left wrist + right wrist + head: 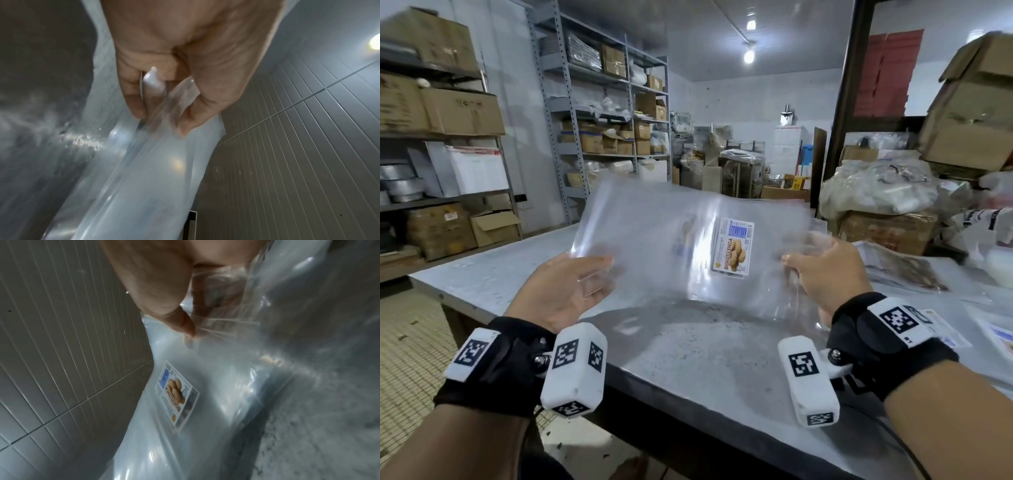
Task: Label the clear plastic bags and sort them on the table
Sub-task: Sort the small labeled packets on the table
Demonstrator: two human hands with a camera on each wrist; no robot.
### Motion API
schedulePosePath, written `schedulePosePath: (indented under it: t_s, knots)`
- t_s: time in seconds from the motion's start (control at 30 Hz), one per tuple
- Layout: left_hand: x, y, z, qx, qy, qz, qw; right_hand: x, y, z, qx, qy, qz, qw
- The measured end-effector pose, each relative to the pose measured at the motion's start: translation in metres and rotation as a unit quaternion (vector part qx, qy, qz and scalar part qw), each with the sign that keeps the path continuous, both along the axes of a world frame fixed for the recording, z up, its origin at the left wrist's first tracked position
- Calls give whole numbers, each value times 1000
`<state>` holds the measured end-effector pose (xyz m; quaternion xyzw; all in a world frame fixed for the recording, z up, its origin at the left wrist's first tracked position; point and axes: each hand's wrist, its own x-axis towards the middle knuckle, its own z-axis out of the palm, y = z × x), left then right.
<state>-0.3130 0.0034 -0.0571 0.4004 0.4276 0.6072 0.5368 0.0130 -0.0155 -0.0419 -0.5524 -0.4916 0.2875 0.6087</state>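
a clear plastic bag [654, 240] held flat in the air above the grey metal table [705, 359], stretched between both hands. left hand [565, 291] — fingers and thumb curled, pinching the bag's left edge, as the left wrist view shows. right hand [828, 270] — thumb on top, fingers beneath the film, gripping the right edge. a printed biscuit label [732, 247] is stuck on the bag's right half, just beside the right hand. further sheets [904, 270] lie on the table at right.
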Motion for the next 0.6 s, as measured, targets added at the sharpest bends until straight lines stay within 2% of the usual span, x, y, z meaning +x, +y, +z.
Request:
schedulePosePath:
  t_s: [0.23,0.4,0.6]
  knots:
    - [-8,-10,1,61,4,18,998,-4,-6,1,77,33,19,996]
    - [-11,-13,1,78,17,43,996,-1,-5,-1,75,44,18,996]
    - [-10,-11,-1,101,122,54,986,0,2,-3,36,25,11,999]
